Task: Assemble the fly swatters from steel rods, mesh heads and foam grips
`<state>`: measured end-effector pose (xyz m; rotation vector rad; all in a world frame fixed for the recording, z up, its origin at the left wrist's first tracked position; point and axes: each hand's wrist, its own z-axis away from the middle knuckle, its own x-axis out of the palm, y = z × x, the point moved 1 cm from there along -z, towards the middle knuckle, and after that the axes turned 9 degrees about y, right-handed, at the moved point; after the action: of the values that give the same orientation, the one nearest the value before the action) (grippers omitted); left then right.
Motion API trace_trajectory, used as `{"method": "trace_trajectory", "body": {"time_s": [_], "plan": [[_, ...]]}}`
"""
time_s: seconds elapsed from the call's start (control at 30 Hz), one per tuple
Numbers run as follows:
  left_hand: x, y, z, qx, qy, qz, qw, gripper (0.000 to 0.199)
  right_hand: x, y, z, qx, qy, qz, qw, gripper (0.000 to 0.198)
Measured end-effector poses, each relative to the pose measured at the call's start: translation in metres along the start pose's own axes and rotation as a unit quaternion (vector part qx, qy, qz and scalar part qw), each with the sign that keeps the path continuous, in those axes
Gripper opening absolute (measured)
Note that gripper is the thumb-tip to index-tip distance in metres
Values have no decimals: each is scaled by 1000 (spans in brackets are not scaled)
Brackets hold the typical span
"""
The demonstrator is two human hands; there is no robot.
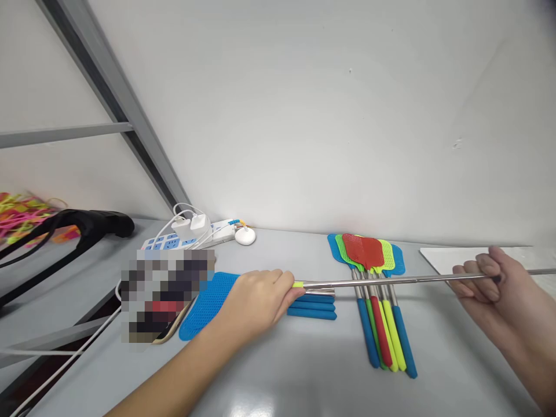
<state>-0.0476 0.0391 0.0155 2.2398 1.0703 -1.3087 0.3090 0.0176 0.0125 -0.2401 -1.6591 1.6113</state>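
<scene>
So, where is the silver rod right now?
In the head view, the silver rod runs right of centre, between the left hand and the right hand, which both grip it, passing in front of the multicoloured fly swatters.

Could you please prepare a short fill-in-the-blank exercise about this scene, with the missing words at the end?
1. The metal rod is held by exactly ____ hands, the left hand and the right hand.
2. In the fan of fly swatters, the topmost head is ____.
3. The two outermost handles of the fan are ____.
4. The power strip lies nearer to the person's ____ hand.

Missing words: two; red; blue; left.
</scene>
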Motion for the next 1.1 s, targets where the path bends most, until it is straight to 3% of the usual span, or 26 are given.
{"method": "trace_trajectory", "body": {"time_s": [0.1,0.23,0.4,0.53,0.6,0.77,0.87,1.0,1.1], "plan": [[-7,-12,2,-36,19,6,999,40,-3,-2,-4,19,7,-19,1000,34],[-17,-23,6,-111,102,53,987,39,0,-10,5,40,-12,-53,998,32],[-9,-12,9,-142,147,168,964,37,3,-12,15,62,-19,-79,995,32],[-9,-1,10,-167,196,188,948,29,9,-6,24,64,-8,-102,993,35],[-11,7,10,-153,214,206,943,22,17,3,34,75,-14,-97,992,37],[-9,30,14,-70,193,274,940,9,36,30,65,137,-79,-48,986,41],[-10,33,13,-63,217,268,936,7,42,38,74,126,-108,-26,986,36],[-14,33,11,-63,255,239,935,17,45,44,82,110,-135,-9,985,31],[-10,40,12,-55,228,233,944,24,47,51,96,111,-196,24,974,40]]}}
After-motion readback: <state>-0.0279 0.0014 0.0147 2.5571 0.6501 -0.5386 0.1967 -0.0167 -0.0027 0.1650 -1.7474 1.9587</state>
